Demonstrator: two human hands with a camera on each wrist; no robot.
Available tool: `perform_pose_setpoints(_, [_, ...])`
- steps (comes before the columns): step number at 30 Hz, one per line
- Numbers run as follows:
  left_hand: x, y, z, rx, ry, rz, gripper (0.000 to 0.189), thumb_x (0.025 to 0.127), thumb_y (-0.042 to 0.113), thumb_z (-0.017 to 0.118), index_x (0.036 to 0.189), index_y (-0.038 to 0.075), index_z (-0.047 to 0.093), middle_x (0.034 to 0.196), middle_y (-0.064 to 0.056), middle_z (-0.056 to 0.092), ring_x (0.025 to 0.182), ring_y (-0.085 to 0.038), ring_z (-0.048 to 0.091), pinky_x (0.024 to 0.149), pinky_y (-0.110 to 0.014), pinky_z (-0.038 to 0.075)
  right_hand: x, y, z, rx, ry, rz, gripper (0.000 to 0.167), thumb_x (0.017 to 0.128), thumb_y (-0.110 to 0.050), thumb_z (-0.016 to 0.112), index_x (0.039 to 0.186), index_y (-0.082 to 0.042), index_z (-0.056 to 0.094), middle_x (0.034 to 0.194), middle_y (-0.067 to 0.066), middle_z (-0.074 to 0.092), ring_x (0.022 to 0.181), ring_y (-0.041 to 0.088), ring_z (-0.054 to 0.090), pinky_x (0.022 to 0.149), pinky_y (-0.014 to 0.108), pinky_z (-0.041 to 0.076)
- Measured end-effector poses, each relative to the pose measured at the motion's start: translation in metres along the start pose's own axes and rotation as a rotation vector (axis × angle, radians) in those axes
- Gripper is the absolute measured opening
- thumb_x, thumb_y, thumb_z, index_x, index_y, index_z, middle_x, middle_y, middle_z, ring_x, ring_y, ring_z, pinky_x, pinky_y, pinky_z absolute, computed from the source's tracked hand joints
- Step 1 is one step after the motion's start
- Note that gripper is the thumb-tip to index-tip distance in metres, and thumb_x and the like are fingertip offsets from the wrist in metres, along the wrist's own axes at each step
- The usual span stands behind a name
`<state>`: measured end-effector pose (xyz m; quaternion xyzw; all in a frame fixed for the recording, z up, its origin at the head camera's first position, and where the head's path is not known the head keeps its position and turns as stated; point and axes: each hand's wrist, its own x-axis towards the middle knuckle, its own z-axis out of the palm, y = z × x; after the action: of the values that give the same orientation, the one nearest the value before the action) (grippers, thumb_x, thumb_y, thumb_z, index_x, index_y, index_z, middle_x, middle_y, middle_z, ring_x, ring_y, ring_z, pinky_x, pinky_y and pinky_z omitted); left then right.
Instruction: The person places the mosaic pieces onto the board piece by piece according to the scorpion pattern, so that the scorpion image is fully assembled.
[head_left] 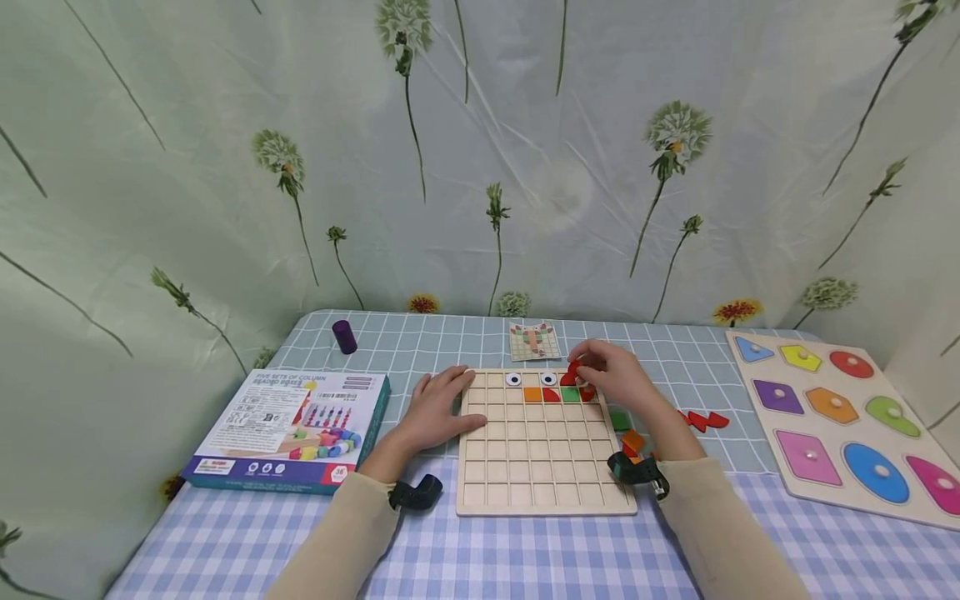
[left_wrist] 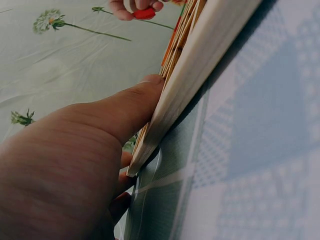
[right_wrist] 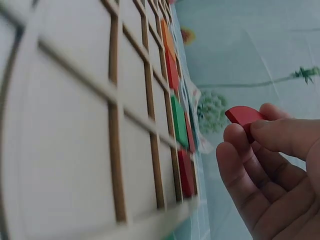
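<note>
Between thumb and fingertips, my right hand point(head_left: 617, 379) pinches a red quarter-circle piece point(right_wrist: 244, 115), raised over the far right corner of the wooden grid board point(head_left: 517, 497). My left hand point(head_left: 435, 410) rests at the board's far left edge, its thumb point(left_wrist: 135, 102) lying on the top face. In the upper rows sit two round eye pieces point(head_left: 513, 379), an orange square point(head_left: 532, 394), a red quarter-circle point(head_left: 551, 396) and a green square point(head_left: 570, 394). More red pieces point(right_wrist: 186, 172) fill cells near the right corner, partly hidden by my hand in the head view.
Behind the board lies a pattern card point(head_left: 534, 342). Loose red pieces point(head_left: 703, 421) and green and orange squares point(head_left: 633, 440) lie to the right. A knobbed shape puzzle point(head_left: 765, 400) stands far right, a boxed bead set point(head_left: 288, 429) left, a purple cylinder point(head_left: 344, 337) behind it.
</note>
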<state>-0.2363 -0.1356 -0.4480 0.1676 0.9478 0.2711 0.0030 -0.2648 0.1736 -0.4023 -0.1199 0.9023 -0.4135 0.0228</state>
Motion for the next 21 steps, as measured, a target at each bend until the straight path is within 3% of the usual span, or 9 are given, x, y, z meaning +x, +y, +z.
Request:
perform_pose_setpoints(9, [0.001,-0.001,0.0,0.008,-0.004,-0.007,0.081,0.088,0.047,0.073,0.153,0.013,0.041,0.16,-0.011,0.037,0.15,-0.031,0.031,0.124,-0.059,0.009,0.001,-0.011,0.015,0.14,-0.044,-0.036,0.026,0.098,-0.003,0.059,0.123,0.0,0.063,0.115,0.02,0.067,0.089,0.024,0.069,0.08,0.036,0.062])
perform_pose_setpoints(13, [0.001,-0.001,0.0,0.01,-0.006,-0.007,0.081,0.087,0.047,0.073,0.153,0.013,0.041,0.16,-0.011,0.037,0.15,-0.031,0.031,0.123,-0.06,0.01,0.002,-0.014,0.021,0.142,-0.068,-0.066,0.027,0.098,-0.003,0.058,0.125,-0.001,0.063,0.115,0.019,0.067,0.093,0.024,0.068,0.08,0.035,0.062])
perform_pose_setpoints(21, [0.001,0.001,0.0,0.015,-0.002,-0.01,0.08,0.087,0.047,0.073,0.153,0.013,0.042,0.16,-0.011,0.038,0.149,-0.031,0.033,0.123,-0.06,0.011,-0.001,-0.021,0.033,0.232,-0.169,-0.049,0.031,0.098,-0.007,0.06,0.129,-0.005,0.063,0.119,0.017,0.066,0.097,0.023,0.068,0.083,0.033,0.06])
